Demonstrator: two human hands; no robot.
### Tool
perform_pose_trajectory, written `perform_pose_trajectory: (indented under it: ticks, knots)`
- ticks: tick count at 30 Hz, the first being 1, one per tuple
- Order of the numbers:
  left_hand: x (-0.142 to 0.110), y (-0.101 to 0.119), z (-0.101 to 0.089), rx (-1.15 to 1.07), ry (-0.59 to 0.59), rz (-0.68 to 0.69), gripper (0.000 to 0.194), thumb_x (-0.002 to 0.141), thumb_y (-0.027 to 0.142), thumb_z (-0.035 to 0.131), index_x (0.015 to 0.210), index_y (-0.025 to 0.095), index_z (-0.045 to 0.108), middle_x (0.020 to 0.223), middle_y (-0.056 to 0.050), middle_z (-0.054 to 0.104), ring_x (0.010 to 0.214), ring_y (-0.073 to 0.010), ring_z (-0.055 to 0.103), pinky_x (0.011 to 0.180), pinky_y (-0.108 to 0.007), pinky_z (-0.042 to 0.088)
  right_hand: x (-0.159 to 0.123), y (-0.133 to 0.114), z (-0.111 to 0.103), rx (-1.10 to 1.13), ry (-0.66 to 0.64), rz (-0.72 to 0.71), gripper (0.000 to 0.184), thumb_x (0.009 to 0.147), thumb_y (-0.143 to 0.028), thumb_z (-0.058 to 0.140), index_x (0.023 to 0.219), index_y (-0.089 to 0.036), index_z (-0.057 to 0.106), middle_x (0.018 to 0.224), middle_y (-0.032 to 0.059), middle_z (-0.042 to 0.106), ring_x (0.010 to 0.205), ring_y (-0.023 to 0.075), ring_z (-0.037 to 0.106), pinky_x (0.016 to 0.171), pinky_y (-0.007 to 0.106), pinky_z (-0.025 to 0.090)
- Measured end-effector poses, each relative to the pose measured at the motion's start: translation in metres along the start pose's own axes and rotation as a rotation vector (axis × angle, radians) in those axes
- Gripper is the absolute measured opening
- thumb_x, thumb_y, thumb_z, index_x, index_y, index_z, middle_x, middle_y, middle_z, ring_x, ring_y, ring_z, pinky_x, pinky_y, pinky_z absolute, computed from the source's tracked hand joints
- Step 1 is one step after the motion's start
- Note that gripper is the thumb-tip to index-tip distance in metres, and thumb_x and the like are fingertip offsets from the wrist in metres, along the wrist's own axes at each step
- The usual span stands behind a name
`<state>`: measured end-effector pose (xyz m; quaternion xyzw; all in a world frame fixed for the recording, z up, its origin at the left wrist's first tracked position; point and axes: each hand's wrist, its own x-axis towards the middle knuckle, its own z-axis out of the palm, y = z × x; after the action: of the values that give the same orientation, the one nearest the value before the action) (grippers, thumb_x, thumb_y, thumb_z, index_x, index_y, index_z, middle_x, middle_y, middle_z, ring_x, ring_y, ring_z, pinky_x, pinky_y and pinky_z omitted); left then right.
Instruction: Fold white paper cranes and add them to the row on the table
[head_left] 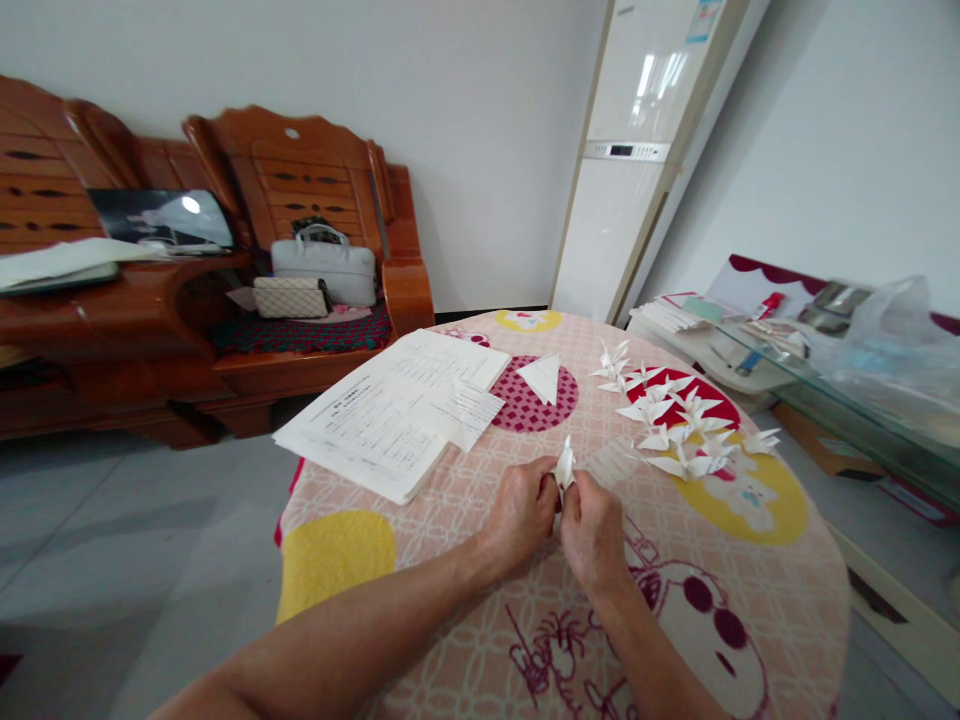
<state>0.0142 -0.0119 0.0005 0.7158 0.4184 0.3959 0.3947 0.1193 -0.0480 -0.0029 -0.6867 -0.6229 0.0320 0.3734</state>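
Observation:
My left hand (523, 512) and my right hand (592, 528) meet over a round table with a pink patterned cloth (450, 500). Both pinch a small folded white paper piece (564, 465) that sticks up between the fingertips. Several finished white paper cranes (675, 420) lie in a loose group beyond my right hand. A folded white paper triangle (543, 377) rests on a red dotted circle of the cloth. A stack of printed sheets (390, 410) lies to the left of my hands, with a smaller printed slip (471, 412) on its edge.
A wooden bench (300, 260) with a white handbag (324, 268) and a quilted purse (291, 297) stands at the back left. A tall white air conditioner (630, 160) fills the corner. A glass shelf with clutter and a plastic bag (862, 340) runs along the right.

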Motion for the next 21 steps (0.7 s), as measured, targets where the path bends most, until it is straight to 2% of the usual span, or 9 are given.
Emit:
perform_pose_trajectory:
  ticks: [6, 9, 14, 17, 21]
  knots:
    - [0.001, 0.000, 0.001, -0.087, -0.038, -0.054, 0.025, 0.084, 0.014, 0.037, 0.073, 0.014, 0.060, 0.050, 0.004, 0.051, 0.043, -0.0081, 0.047, 0.046, -0.018, 0.033, 0.002, 0.002, -0.002, 0.114, -0.034, 0.010, 0.031, 0.083, -0.015, 0.034, 0.070, -0.015, 0.062, 0.050, 0.0033, 0.056, 0.047, 0.0150, 0.048, 0.050, 0.026, 0.027]
    - [0.003, 0.000, -0.004, -0.084, -0.098, -0.052, 0.026, 0.084, 0.013, 0.035, 0.071, 0.014, 0.058, 0.046, 0.005, 0.048, 0.039, -0.0079, 0.046, 0.045, -0.017, 0.033, 0.004, 0.006, -0.004, 0.147, -0.059, 0.001, 0.030, 0.083, -0.014, 0.034, 0.070, -0.016, 0.061, 0.053, 0.0025, 0.057, 0.049, 0.0145, 0.048, 0.051, 0.025, 0.029]
    - [0.006, -0.007, -0.015, 0.017, -0.205, 0.014, 0.029, 0.083, 0.010, 0.033, 0.073, 0.014, 0.060, 0.047, 0.006, 0.049, 0.039, -0.0065, 0.046, 0.047, -0.017, 0.035, 0.007, 0.015, -0.009, 0.193, -0.154, -0.038, 0.026, 0.082, -0.014, 0.035, 0.066, -0.019, 0.054, 0.051, -0.0012, 0.051, 0.045, 0.0127, 0.043, 0.047, 0.024, 0.027]
    - [0.007, -0.009, -0.018, 0.068, -0.211, 0.065, 0.031, 0.083, 0.009, 0.034, 0.081, 0.015, 0.064, 0.053, 0.005, 0.055, 0.042, -0.0068, 0.049, 0.050, -0.017, 0.036, 0.007, 0.019, -0.009, 0.186, -0.169, -0.054, 0.025, 0.083, -0.014, 0.034, 0.067, -0.019, 0.052, 0.050, -0.0023, 0.048, 0.046, 0.0128, 0.044, 0.048, 0.024, 0.026]
    - [0.007, -0.005, -0.019, 0.139, -0.194, 0.109, 0.033, 0.080, 0.006, 0.036, 0.085, 0.015, 0.067, 0.049, 0.005, 0.053, 0.044, -0.0085, 0.049, 0.053, -0.018, 0.037, 0.006, 0.019, -0.009, 0.081, -0.127, -0.091, 0.025, 0.083, -0.013, 0.034, 0.067, -0.019, 0.051, 0.049, -0.0023, 0.045, 0.045, 0.0131, 0.043, 0.050, 0.026, 0.024]
